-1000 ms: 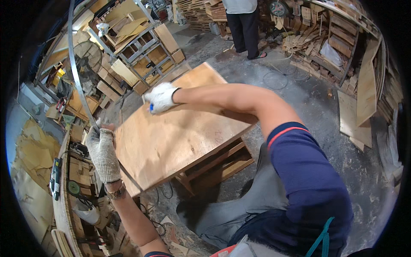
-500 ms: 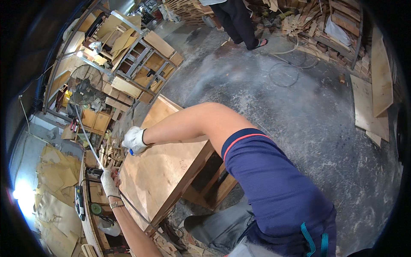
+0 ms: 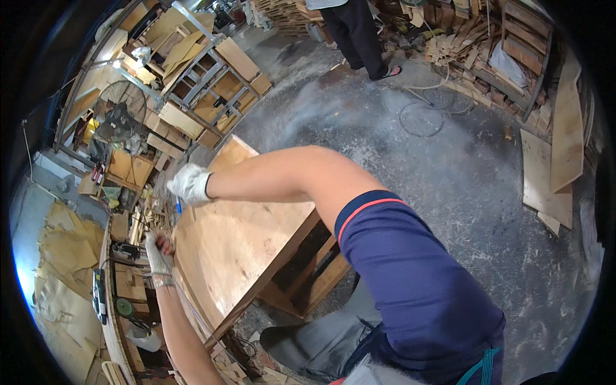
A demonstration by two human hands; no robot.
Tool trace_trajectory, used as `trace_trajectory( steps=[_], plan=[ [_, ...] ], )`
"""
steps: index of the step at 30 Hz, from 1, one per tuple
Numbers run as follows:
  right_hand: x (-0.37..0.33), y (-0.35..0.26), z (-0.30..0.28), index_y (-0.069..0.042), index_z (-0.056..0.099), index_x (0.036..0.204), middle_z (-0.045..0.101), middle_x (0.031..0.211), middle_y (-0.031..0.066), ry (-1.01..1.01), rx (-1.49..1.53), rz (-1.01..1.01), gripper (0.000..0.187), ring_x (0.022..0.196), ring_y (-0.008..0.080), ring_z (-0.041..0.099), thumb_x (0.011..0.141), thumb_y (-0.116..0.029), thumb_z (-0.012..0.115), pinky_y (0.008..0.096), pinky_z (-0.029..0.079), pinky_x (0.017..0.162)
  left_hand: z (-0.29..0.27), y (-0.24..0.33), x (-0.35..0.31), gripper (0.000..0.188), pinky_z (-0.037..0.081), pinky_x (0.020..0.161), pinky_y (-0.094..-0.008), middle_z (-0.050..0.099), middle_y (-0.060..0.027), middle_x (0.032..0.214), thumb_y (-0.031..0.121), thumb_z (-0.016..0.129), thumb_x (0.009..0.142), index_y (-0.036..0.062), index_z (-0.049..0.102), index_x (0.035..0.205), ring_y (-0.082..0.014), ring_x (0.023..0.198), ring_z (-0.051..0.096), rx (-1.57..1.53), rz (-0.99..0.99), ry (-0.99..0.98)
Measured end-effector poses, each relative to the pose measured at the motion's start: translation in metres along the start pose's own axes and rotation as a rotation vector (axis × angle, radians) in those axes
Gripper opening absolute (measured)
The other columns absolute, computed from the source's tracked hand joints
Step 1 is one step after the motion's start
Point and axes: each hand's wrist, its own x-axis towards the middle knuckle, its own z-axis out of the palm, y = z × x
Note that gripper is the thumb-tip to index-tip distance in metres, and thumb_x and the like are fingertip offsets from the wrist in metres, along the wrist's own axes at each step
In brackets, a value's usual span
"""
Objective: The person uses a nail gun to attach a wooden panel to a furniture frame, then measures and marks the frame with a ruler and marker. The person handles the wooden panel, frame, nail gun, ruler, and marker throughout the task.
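A wooden box-like piece with a broad pale panel (image 3: 237,250) on top stands before me. My right hand (image 3: 190,184), in a white knitted glove, is closed over the panel's far left part. From under it pokes a slim blue pen (image 3: 179,205); the fingers around it are mostly hidden. My left hand (image 3: 157,253), gloved with bare fingertips showing, is curled at the panel's left edge. A long thin strip (image 3: 192,310) runs from that hand along the edge toward me; its far part is hard to make out.
A cluttered workbench (image 3: 115,333) lies at left, with a metal rack (image 3: 208,80) and a fan (image 3: 122,102) beyond. Another person (image 3: 353,32) stands at the far side. Scrap wood (image 3: 452,48), a coiled hose (image 3: 420,128) and leaning boards (image 3: 568,128) are at right.
My right hand has shifted left and away, toward the panel's far left edge. The left hand has moved slightly up-left; the strip that stuck out beyond it now lies along the panel's edge.
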Motion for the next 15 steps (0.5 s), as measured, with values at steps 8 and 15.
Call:
trace_trajectory(
  steps=[8, 15],
  plan=[
    [-0.001, -0.025, -0.018, -0.005, 0.067, 0.1, 0.074, 0.086, 0.019, -0.045, -0.176, -0.107, 0.023, 0.085, 0.04, 0.073, 0.083, -0.02, 0.065, 0.0494, 0.059, 0.073, -0.03, -0.008, 0.014, 0.031, 0.027, 0.044, -0.0277, 0.035, 0.0037, 0.067, 0.028, 0.053, 0.101, 0.0145, 0.041, 0.076, -0.0097, 0.047, 0.029, -0.199, 0.143, -0.21],
    [-0.02, -0.046, -0.031, -0.011, 0.078, 0.096, 0.077, 0.091, 0.0117, -0.145, -0.304, -0.261, 0.023, 0.09, 0.0319, 0.074, 0.081, -0.024, 0.067, 0.0454, 0.059, 0.076, 0.006, -0.01, 0.026, 0.03, 0.028, 0.044, -0.0277, 0.034, 0.004, 0.065, 0.023, 0.056, 0.099, 0.0123, 0.042, 0.074, -0.01, 0.047, 0.028, -0.332, 0.127, -0.199]
  ],
)
